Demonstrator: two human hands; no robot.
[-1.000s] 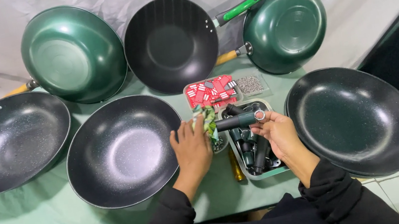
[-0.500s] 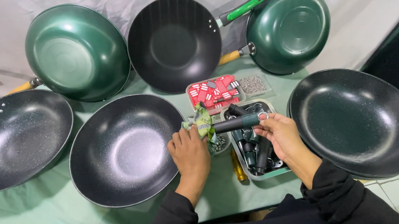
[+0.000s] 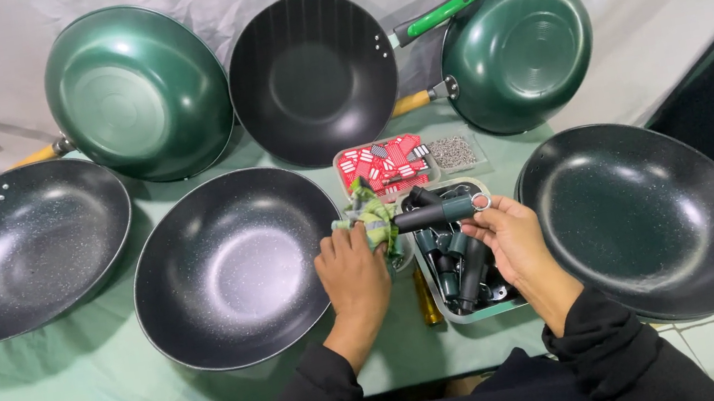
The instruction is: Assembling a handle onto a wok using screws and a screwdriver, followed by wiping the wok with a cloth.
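A dark green pan handle [image 3: 438, 212], a short rod with a metal ring at its right end, lies level across the fingertips of the person's right hand [image 3: 513, 242]. The fingers are closed on it near the ring end, so most of the handle sticks out from the grip toward nine o'clock. It hangs just above a grey tray [image 3: 482, 311] of more dark handles near the middle of the view.

The left hand [image 3: 351, 267], at nine o'clock from the handle, is pinched on a crumpled yellow-green cloth [image 3: 369, 216], which touches the handle's free end.

Six pans are spread around on a pale green table cover [image 3: 42, 398]. Three stand propped against a white backdrop from ten to two o'clock: two show green undersides and the middle one shows a black inside with a green handle. Three lie flat, black insides up: one at nine o'clock, one [image 3: 238, 267] just left of the left hand, one [image 3: 642, 218] just right of the right hand.

At twelve o'clock from the tray sit two small clear tubs: one [image 3: 383, 163] of red packets and one [image 3: 452, 154] of small metal parts.
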